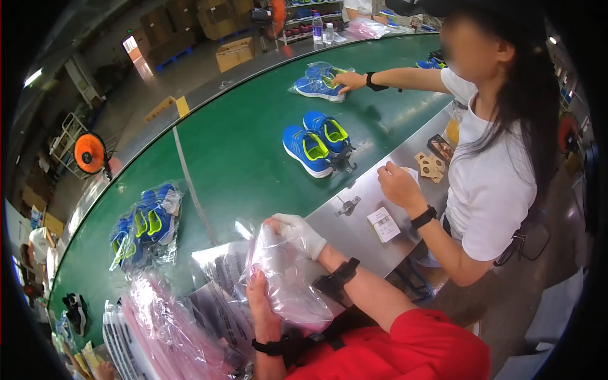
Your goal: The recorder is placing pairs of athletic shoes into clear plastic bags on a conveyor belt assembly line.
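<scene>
A clear plastic bag (288,285) with a pinkish tint is spread between my two hands above the near edge of the belt. My right hand (297,234), in a white glove, grips the bag's upper end. Lower down, my bare left hand (261,297) is closed on the bag's left side. The bag looks puffed out, and I cannot make out any shoe in it. Just left of my hands lies a pile of pinkish clear bags (171,329), beside printed plastic sheets (221,272).
On the green conveyor belt (240,158) stand a pair of blue shoes (316,144) and several bagged shoes (149,218). A co-worker in white (494,177) touches another bagged pair (321,82). The metal ledge (345,237) holds a stack of white labels (383,225).
</scene>
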`<state>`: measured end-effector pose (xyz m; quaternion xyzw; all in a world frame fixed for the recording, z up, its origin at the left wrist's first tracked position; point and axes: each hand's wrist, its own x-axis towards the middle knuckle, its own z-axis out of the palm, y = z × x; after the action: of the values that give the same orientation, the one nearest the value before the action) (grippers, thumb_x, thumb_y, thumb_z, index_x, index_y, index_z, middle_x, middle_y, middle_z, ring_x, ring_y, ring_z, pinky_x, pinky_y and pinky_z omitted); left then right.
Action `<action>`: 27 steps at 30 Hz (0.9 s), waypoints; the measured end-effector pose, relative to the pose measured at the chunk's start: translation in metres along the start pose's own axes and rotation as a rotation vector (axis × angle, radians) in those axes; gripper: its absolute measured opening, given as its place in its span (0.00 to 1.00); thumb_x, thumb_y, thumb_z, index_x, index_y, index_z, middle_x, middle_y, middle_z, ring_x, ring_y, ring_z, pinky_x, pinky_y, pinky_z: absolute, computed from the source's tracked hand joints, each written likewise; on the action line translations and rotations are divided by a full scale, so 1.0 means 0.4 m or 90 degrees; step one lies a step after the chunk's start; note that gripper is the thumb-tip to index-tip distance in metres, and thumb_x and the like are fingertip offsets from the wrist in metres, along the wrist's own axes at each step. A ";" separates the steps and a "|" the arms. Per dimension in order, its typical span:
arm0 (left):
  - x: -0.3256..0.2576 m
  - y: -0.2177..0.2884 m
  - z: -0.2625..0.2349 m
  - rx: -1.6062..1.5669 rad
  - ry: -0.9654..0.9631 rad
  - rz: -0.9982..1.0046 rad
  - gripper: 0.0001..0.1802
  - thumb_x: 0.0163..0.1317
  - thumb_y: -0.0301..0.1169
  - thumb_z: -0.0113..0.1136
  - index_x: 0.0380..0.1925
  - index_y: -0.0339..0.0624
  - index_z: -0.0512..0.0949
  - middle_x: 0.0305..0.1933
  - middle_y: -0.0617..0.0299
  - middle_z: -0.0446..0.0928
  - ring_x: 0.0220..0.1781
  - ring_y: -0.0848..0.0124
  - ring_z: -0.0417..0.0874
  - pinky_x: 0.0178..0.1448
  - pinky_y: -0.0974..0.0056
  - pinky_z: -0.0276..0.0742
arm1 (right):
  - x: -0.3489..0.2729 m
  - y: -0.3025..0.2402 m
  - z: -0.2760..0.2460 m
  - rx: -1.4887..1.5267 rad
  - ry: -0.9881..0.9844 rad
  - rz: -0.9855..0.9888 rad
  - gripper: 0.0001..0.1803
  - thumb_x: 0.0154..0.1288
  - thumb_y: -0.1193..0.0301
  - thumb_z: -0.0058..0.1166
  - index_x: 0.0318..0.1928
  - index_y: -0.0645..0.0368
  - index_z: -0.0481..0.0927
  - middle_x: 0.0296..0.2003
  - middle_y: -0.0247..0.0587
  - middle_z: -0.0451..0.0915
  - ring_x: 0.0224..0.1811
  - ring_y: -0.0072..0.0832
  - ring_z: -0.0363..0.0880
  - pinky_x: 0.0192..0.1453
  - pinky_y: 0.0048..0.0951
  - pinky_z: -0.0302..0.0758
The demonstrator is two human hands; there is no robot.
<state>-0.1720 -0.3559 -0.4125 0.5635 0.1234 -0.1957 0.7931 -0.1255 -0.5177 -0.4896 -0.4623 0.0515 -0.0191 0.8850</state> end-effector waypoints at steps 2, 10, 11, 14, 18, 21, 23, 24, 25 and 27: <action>0.005 -0.007 0.000 0.005 0.011 -0.012 0.14 0.65 0.31 0.54 0.49 0.38 0.72 0.44 0.62 0.76 0.43 0.74 0.78 0.47 0.68 0.75 | -0.001 0.002 -0.006 0.025 -0.004 0.004 0.17 0.71 0.62 0.47 0.47 0.65 0.76 0.40 0.33 0.78 0.42 0.18 0.74 0.49 0.22 0.72; -0.007 -0.017 0.029 0.007 -0.003 -0.041 0.14 0.66 0.33 0.53 0.48 0.36 0.73 0.44 0.61 0.77 0.43 0.74 0.78 0.47 0.68 0.75 | 0.004 -0.001 -0.031 -0.009 -0.035 -0.036 0.16 0.71 0.64 0.47 0.47 0.65 0.76 0.40 0.35 0.79 0.44 0.20 0.75 0.50 0.22 0.72; -0.010 -0.015 0.033 0.008 -0.002 -0.043 0.15 0.66 0.33 0.53 0.47 0.35 0.74 0.44 0.61 0.77 0.43 0.74 0.78 0.47 0.68 0.75 | 0.005 0.001 -0.030 -0.007 -0.026 -0.038 0.16 0.71 0.64 0.47 0.47 0.65 0.76 0.40 0.35 0.79 0.44 0.20 0.75 0.50 0.22 0.72; -0.012 -0.019 0.040 0.012 0.006 -0.044 0.15 0.66 0.33 0.52 0.47 0.35 0.74 0.44 0.60 0.77 0.43 0.73 0.78 0.47 0.68 0.75 | -0.002 -0.013 -0.028 0.020 -0.053 -0.054 0.14 0.70 0.68 0.48 0.47 0.65 0.77 0.40 0.36 0.79 0.45 0.20 0.75 0.52 0.23 0.72; -0.020 -0.026 0.061 0.020 0.017 -0.041 0.16 0.66 0.34 0.52 0.48 0.34 0.74 0.44 0.59 0.77 0.42 0.72 0.79 0.46 0.67 0.76 | -0.008 -0.016 -0.035 0.055 -0.045 -0.054 0.12 0.69 0.70 0.48 0.47 0.65 0.77 0.40 0.36 0.79 0.44 0.20 0.76 0.51 0.22 0.73; -0.017 -0.037 0.056 0.022 -0.003 -0.052 0.16 0.65 0.34 0.53 0.48 0.34 0.73 0.44 0.59 0.77 0.42 0.72 0.79 0.47 0.67 0.75 | -0.010 -0.028 -0.040 0.051 -0.044 -0.050 0.11 0.68 0.72 0.47 0.46 0.65 0.78 0.39 0.35 0.80 0.42 0.20 0.76 0.49 0.22 0.73; -0.019 -0.039 0.060 0.023 -0.009 -0.060 0.17 0.65 0.34 0.53 0.49 0.34 0.73 0.45 0.59 0.77 0.43 0.72 0.79 0.47 0.66 0.75 | -0.012 -0.032 -0.045 0.012 -0.040 -0.056 0.11 0.68 0.72 0.48 0.46 0.64 0.78 0.38 0.35 0.80 0.41 0.20 0.76 0.47 0.22 0.74; -0.020 -0.040 0.063 0.023 -0.014 -0.067 0.17 0.65 0.35 0.53 0.49 0.34 0.73 0.45 0.59 0.77 0.43 0.71 0.79 0.48 0.66 0.75 | -0.013 -0.033 -0.048 0.013 -0.039 -0.057 0.11 0.68 0.72 0.48 0.46 0.64 0.78 0.38 0.35 0.80 0.41 0.20 0.76 0.47 0.22 0.74; -0.020 -0.040 0.064 0.025 -0.014 -0.066 0.17 0.65 0.35 0.53 0.49 0.34 0.73 0.45 0.59 0.77 0.43 0.71 0.79 0.48 0.66 0.75 | -0.014 -0.035 -0.047 0.016 -0.036 -0.043 0.11 0.68 0.72 0.48 0.46 0.64 0.78 0.38 0.35 0.80 0.41 0.19 0.76 0.47 0.22 0.74; -0.019 -0.045 0.067 0.027 -0.013 -0.065 0.18 0.65 0.34 0.53 0.50 0.34 0.72 0.46 0.59 0.77 0.44 0.71 0.78 0.49 0.66 0.75 | -0.017 -0.038 -0.047 0.021 -0.034 -0.029 0.11 0.68 0.72 0.49 0.46 0.64 0.78 0.39 0.36 0.80 0.41 0.19 0.76 0.47 0.22 0.74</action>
<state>-0.1875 -0.3850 -0.4154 0.5709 0.1398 -0.2445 0.7713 -0.1342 -0.5412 -0.4872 -0.4493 0.0174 -0.0276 0.8928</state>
